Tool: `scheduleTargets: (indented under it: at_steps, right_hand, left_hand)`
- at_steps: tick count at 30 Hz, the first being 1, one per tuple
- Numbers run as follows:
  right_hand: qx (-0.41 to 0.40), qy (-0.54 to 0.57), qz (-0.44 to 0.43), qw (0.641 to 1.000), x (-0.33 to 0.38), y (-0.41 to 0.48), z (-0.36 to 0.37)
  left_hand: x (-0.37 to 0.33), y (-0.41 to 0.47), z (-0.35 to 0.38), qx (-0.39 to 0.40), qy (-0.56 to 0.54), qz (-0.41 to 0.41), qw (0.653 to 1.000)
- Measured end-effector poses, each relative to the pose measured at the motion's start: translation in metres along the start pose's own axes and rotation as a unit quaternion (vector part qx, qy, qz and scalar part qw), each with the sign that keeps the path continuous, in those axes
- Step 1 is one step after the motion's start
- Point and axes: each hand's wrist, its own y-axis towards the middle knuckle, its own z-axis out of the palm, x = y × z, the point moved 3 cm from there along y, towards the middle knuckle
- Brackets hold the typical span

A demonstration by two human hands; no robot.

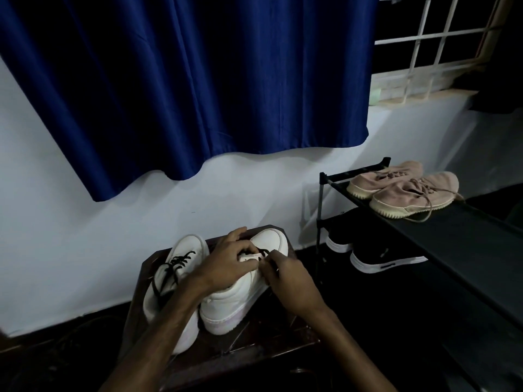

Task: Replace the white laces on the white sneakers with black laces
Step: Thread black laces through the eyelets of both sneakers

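1. On the dark stool (263, 340), near and centre: two white sneakers (226, 309) side by side, toes pointing far.
2. Done, by the look of it: left sneaker (169, 281), black laces (175, 264) criss-crossed up its front.
3. Halfway at best on the right sneaker (271, 239), black lace (264, 252) showing only toward the toe end.
4. Curled over its tongue (249, 258) and gripping: left hand (232, 258).
5. Pinching that lace just beside the tongue, fingers bent tight: right hand (285, 274).
6. No white laces anywhere in sight.

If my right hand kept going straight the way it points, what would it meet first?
The right hand is at the black lace on the right-side white sneaker; straight on, it would probably meet the left hand, though depth is unclear.
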Motion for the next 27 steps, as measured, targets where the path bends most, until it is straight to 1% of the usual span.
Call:
scheduleTargets:
  at_steps: [2,3,4,6,7,8,9,10,11,12,13,15,17,18,19,20,21,22,23,24,25,27]
  right_hand:
    - [0.029,-0.015,0.006,0.999,-0.002,-0.007,-0.006]
    - [0.072,-0.027,0.010,0.997,-0.004,-0.011,-0.012]
    - [0.138,-0.037,0.016,0.990,-0.006,-0.016,-0.018]
    - [0.278,-0.051,0.043,0.958,-0.009,-0.026,-0.031]
    - [0.327,-0.052,0.056,0.942,-0.010,-0.028,-0.038]
    - [0.346,-0.052,0.063,0.935,-0.010,-0.026,-0.043]
    - [0.331,-0.068,0.060,0.939,-0.009,-0.020,-0.046]
    - [0.284,-0.095,0.051,0.953,-0.008,-0.010,-0.046]
    - [0.215,-0.120,0.038,0.968,-0.005,-0.001,-0.045]
    - [0.155,-0.117,0.026,0.981,-0.003,0.008,-0.039]
    - [0.118,-0.091,0.012,0.989,0.002,0.013,-0.031]
    - [0.096,-0.046,-0.012,0.994,0.007,0.018,-0.009]
    - [0.063,-0.038,-0.017,0.997,0.005,0.015,-0.002]
    - [0.061,-0.039,-0.017,0.997,0.001,0.008,-0.005]
    - [0.088,-0.044,-0.015,0.995,-0.002,0.001,-0.011]
    - [0.152,-0.047,-0.010,0.987,-0.005,-0.009,-0.018]
    - [0.246,-0.044,0.005,0.968,-0.009,-0.020,-0.025]
    - [0.337,-0.038,0.026,0.940,-0.012,-0.030,-0.032]
    - [0.390,-0.037,0.047,0.919,-0.013,-0.037,-0.040]
    - [0.391,-0.049,0.056,0.917,-0.015,-0.036,-0.047]
    - [0.354,-0.084,0.050,0.930,-0.013,-0.030,-0.051]
    - [0.217,-0.158,0.036,0.963,-0.008,-0.009,-0.052]
  left_hand:
    - [0.000,0.000,0.000,-0.004,0.000,-0.002,1.000]
    - [0.000,0.000,0.000,-0.005,-0.001,-0.006,1.000]
    - [0.000,-0.001,0.001,-0.005,-0.003,-0.007,1.000]
    - [-0.002,-0.002,0.001,-0.006,-0.003,-0.003,1.000]
    - [-0.003,-0.003,0.000,-0.008,-0.001,-0.001,1.000]
    - [-0.004,-0.003,0.000,-0.011,-0.002,-0.001,1.000]
    - [-0.004,-0.003,0.000,-0.014,-0.003,-0.003,1.000]
    - [-0.003,-0.003,0.000,-0.015,-0.005,-0.002,1.000]
    - [-0.001,-0.002,0.000,-0.015,-0.005,-0.001,1.000]
    - [0.001,-0.002,0.001,-0.016,-0.006,0.003,1.000]
    - [0.002,-0.002,0.001,-0.017,-0.009,0.006,1.000]
    - [0.005,-0.002,0.002,-0.017,-0.015,0.007,1.000]
    - [0.003,-0.001,0.001,-0.019,-0.017,0.004,1.000]
    - [0.002,-0.001,0.001,-0.020,-0.018,0.002,1.000]
    - [0.001,-0.001,0.001,-0.020,-0.019,-0.002,1.000]
    - [0.000,-0.001,0.002,-0.020,-0.019,-0.004,1.000]
    - [0.000,-0.001,0.002,-0.020,-0.018,-0.005,1.000]
    - [0.001,0.000,0.002,-0.021,-0.018,-0.006,1.000]
    - [0.001,-0.001,0.002,-0.023,-0.015,-0.008,1.000]
    - [0.001,-0.001,0.002,-0.023,-0.013,-0.010,1.000]
    - [0.001,-0.002,0.001,-0.023,-0.009,-0.013,1.000]
    - [-0.001,-0.002,0.000,-0.028,-0.008,-0.014,0.999]
